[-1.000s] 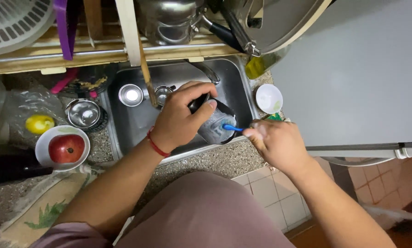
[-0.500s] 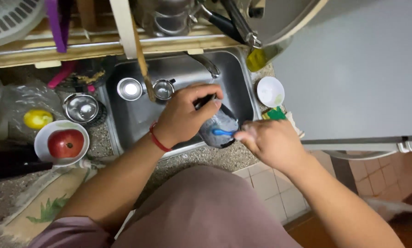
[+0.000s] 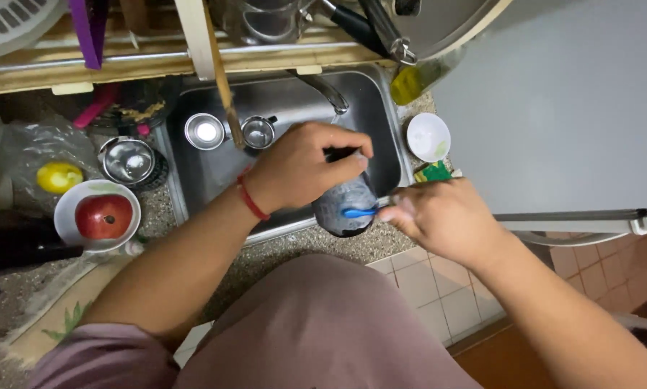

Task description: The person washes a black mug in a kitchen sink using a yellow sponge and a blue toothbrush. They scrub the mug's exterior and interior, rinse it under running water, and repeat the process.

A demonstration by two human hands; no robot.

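Note:
My left hand (image 3: 305,167) grips a dark, soapy container (image 3: 345,202) from above, holding it over the front edge of the steel sink (image 3: 294,97). My right hand (image 3: 446,220) is closed on a blue-handled brush (image 3: 359,212), whose tip rests against the container's side. A red band circles my left wrist. The part of the container under my left fingers is hidden.
Two small steel cups (image 3: 205,131) stand in the sink beside a wooden handle (image 3: 221,79). On the counter sit a steel bowl (image 3: 126,160), a lemon (image 3: 59,176), a white bowl holding a red fruit (image 3: 100,216), and a white dish (image 3: 428,137) by a green sponge (image 3: 433,173).
The container has tipped and come slightly nearer the sink's front edge. My right hand shifted a little with the brush, which stays against the container.

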